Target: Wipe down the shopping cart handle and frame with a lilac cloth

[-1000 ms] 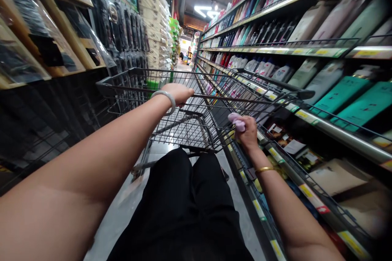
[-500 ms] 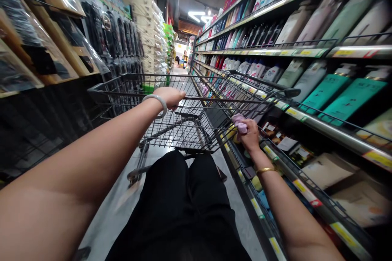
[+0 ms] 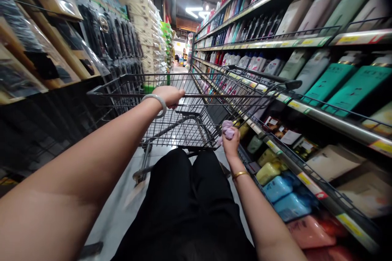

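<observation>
My left hand [image 3: 170,95], with a pale bangle at the wrist, is closed over the dark handle bar [image 3: 211,96] of a wire shopping cart [image 3: 176,130]. No goods show in the cart's basket. Below and right of the bar, my right hand [image 3: 232,146] grips a crumpled lilac cloth [image 3: 227,129]. A loose end of the cloth hangs down on the left. This hand is apart from the handle, between the cart and the right-hand shelf.
Shelves of bottles line the right side, with teal pump bottles [image 3: 333,77] and blue bottles [image 3: 278,189] close by. Packaged goods [image 3: 110,32] hang on the left. Stacked wrapped packs [image 3: 150,32] stand farther along. The tiled aisle runs ahead to a bright area.
My right hand has moved left and down with the cloth, away from the shelf and closer to my leg. My left hand stays on the bar. The shelves have shifted slightly in view.
</observation>
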Tool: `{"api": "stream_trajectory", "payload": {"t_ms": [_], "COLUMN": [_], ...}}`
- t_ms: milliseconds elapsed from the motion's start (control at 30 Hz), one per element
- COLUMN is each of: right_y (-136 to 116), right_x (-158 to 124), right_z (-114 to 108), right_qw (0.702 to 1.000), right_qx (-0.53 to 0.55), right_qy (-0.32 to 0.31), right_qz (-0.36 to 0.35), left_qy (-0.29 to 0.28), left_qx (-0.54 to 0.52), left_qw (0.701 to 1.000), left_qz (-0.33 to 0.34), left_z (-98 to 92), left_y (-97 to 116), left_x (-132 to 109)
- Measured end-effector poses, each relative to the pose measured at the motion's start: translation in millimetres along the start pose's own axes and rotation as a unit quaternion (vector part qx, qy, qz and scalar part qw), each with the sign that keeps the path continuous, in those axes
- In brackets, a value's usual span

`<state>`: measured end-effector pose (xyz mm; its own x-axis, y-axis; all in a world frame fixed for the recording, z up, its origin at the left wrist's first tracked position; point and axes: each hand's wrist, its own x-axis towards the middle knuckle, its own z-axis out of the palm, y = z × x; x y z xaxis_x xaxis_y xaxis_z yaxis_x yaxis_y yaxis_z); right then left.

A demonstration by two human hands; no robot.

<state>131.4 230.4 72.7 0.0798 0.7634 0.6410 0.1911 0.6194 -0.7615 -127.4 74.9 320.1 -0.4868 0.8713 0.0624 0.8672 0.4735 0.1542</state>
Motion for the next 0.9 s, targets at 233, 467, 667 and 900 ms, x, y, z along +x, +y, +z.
{"api": "stream_trajectory", "payload": {"t_ms": [233, 467, 667, 900], "right_y": [-47, -38, -51, -51], "right_x": [4, -63, -88, -91], "right_z": [48, 73, 96, 104], "right_qw": [0.997, 0.998, 0.995, 0.998], "right_qx": [0.032, 0.036, 0.069, 0.044], "right_qy": [0.072, 0.041, 0.051, 0.009], "right_qz": [0.022, 0.021, 0.054, -0.046], "left_qy": [-0.003, 0.003, 0.001, 0.004], "left_qx": [0.002, 0.012, 0.008, 0.011], "left_qw": [1.0, 1.0, 1.0, 1.0], "left_qz": [0.002, 0.009, 0.014, 0.016], "left_z": [1.1, 4.4, 4.2, 6.2], "left_y": [-3, -6, -6, -8], "left_x": [2, 5, 5, 6]}}
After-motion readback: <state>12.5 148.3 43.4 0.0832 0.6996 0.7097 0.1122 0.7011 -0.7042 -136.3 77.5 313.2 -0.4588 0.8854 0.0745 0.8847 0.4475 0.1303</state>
